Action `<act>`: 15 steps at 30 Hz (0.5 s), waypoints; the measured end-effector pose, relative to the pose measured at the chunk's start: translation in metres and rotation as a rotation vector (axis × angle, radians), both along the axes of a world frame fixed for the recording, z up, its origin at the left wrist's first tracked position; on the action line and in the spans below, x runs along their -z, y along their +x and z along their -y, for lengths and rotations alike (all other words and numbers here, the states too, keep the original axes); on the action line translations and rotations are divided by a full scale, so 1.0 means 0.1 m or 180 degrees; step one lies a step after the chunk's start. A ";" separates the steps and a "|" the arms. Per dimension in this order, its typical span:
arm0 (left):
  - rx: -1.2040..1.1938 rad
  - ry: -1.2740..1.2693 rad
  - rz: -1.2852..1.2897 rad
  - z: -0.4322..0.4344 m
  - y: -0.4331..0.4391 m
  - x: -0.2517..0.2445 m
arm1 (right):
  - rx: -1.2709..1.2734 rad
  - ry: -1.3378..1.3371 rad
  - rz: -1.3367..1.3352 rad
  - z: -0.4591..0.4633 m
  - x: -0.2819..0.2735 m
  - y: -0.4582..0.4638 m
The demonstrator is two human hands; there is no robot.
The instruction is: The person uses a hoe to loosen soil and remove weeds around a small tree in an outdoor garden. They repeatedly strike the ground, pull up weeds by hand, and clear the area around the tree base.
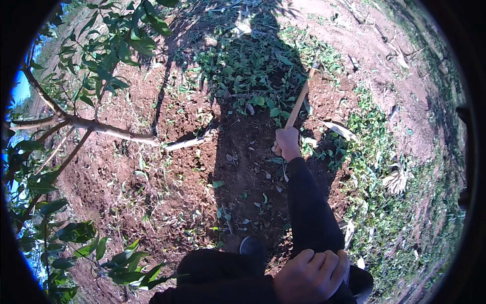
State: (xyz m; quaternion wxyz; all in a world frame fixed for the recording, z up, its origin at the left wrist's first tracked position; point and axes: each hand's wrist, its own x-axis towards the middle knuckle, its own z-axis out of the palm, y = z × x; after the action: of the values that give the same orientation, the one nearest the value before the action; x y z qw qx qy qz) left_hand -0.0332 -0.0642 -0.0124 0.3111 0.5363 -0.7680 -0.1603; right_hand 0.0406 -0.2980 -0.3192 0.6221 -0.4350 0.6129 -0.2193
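Observation:
My right hand (287,143) is closed around the wooden handle (298,106) of a hoe-like tool, with that arm stretched out forward. The handle slants up and to the right to a small bright end (314,65) at the edge of a pile of cut green weeds (246,64); the shape of the head cannot be made out. Close to my body, my left hand (311,275) lies with bent fingers over the dark right sleeve (313,209). What is under its fingers is hidden.
A leafy tree with a forked trunk (110,130) leans in from the left. Dry husks (340,130) and low weeds (379,212) cover the right side. Loose brown soil (178,182) lies before me, partly in my shadow. A dark shoe (252,246) shows below.

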 end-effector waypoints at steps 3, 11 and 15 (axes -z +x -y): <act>0.0061 -0.0031 0.0048 0.05 -0.01 -0.04 | 0.0072 0.0086 0.0027 -0.09 -0.04 -0.17; 0.0028 0.0002 0.0000 -0.01 0.05 -0.01 | 0.0065 0.0193 -0.0230 0.29 -0.20 -0.15; 0.0128 -0.0021 0.0032 -0.02 -0.04 -0.06 | 0.0259 0.0366 -0.0063 -0.26 -0.19 -0.11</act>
State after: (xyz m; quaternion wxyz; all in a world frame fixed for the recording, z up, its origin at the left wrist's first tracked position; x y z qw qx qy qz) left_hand -0.0367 -0.0627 -0.0063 0.3058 0.5206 -0.7807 -0.1612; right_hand 0.0296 -0.2719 -0.2997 0.6305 -0.3755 0.6478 -0.2044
